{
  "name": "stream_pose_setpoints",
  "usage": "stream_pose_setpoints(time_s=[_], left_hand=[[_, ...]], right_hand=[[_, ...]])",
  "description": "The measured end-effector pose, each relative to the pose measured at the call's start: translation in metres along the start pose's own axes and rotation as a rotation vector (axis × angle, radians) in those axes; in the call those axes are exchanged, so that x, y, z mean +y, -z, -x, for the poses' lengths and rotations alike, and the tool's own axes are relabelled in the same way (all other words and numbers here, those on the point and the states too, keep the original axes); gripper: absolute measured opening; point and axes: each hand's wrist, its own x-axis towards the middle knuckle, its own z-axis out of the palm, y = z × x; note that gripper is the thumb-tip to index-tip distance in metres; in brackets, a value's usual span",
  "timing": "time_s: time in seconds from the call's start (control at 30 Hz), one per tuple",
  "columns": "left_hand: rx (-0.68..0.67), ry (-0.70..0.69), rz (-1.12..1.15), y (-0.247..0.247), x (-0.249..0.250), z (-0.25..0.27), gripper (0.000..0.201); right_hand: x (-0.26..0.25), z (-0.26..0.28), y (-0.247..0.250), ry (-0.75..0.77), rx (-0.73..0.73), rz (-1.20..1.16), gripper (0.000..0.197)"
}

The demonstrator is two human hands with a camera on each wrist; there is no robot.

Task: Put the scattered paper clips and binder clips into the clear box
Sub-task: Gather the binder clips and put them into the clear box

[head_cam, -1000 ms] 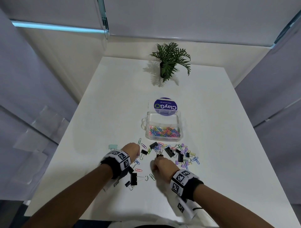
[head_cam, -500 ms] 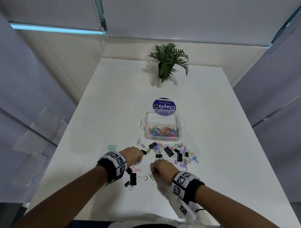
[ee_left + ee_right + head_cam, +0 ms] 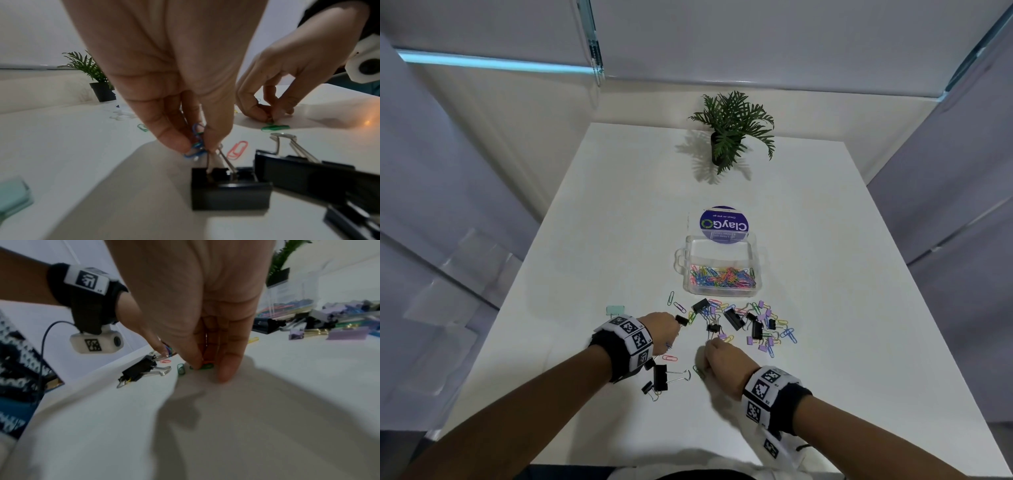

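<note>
Left wrist view shows the left hand (image 3: pixel 170 78) at upper centre, its fingertips (image 3: pixel 174 142) pinched together on a small bundle of blue and green paper clips (image 3: pixel 196 142) and on the wire handle of a small black binder clip (image 3: pixel 228 190) at lower centre. The right hand (image 3: pixel 287 81), at the right of that frame, has its fingers bunched down on a green paper clip (image 3: pixel 275 127) lying flat on the white table (image 3: pixel 82 154).

Head view puts the clear box (image 3: pixel 722 267) at mid-frame, already holding coloured clips, with the main scatter of paper clips and binder clips (image 3: pixel 743 322) just below it.

The left hand's load looks risky: with so many thin clips in one pinch, adding the binder clip's handle could loosen the hold and spill some on the way to the box. The flat green clip may slide instead of lifting. A larger black binder clip (image 3: pixel 304 177) lies just beside the small one and could be dragged along.
</note>
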Motion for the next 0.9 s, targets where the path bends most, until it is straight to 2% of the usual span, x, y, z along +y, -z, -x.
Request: stream_pose_setpoints(time_s=[0.1, 0.13, 0.23, 0.43, 0.53, 0.63, 0.8, 0.9], left_hand=[[0.017, -0.017, 0.053, -0.005, -0.007, -0.001, 0.044], [0.022, -0.007, 0.066, -0.004, -0.008, 0.001, 0.043], [0.100, -0.001, 0.155, -0.002, -0.012, 0.008, 0.015], [0.212, 0.020, 0.370, 0.002, -0.022, 0.013, 0.018], [0.262, 0.014, 0.407, 0.006, -0.020, 0.016, 0.017], [0.246, -0.017, 0.396, 0.006, -0.010, 0.018, 0.018], [0.128, -0.058, 0.233, -0.003, 0.007, 0.016, 0.023], [0.085, -0.055, 0.150, -0.005, 0.011, 0.015, 0.025]], right_hand=[[-0.002, 0.001, 0.002, -0.010, -0.001, 0.020, 0.028], [-0.003, 0.002, 0.005, -0.002, -0.006, 0.007, 0.025], [-0.003, 0.004, 0.010, 0.021, 0.010, -0.062, 0.016], [0.010, -0.011, 0.001, -0.025, 0.024, -0.165, 0.014], [0.015, -0.013, -0.001, -0.028, 0.019, -0.191, 0.022], [0.017, -0.012, -0.004, -0.034, 0.049, -0.207, 0.012], [0.014, -0.010, -0.001, -0.052, 0.110, -0.305, 0.021], [0.010, -0.009, -0.002, -0.055, 0.124, -0.387, 0.016]])
